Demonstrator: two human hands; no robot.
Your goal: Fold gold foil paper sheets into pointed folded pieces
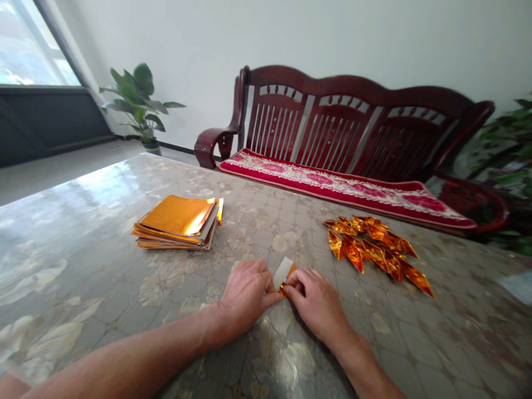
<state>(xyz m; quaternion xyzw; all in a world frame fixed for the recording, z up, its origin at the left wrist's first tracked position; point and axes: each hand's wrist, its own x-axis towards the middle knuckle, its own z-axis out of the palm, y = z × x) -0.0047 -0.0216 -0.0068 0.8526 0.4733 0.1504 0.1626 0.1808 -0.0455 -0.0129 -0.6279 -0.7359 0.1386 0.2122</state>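
Note:
Between my two hands is a partly folded sheet of gold foil paper (283, 270), its pale back showing at the far end and its gold near end crumpled. My left hand (250, 291) grips the near end from the left, thumb pointing right along it. From the right, my right hand (316, 302) pinches the same end between thumb and fingers. Left of my hands lies a stack of flat gold foil sheets (178, 216), slightly fanned. To the right is a pile of folded gold foil pieces (374, 244) with pointed ends.
A patterned, glossy tabletop (166, 316) lies under everything. Beyond its far edge stands a dark wooden bench (344, 122) with a red floral runner (332, 180). One potted plant (139, 102) is at the back left, and more leaves (513, 144) show at the right.

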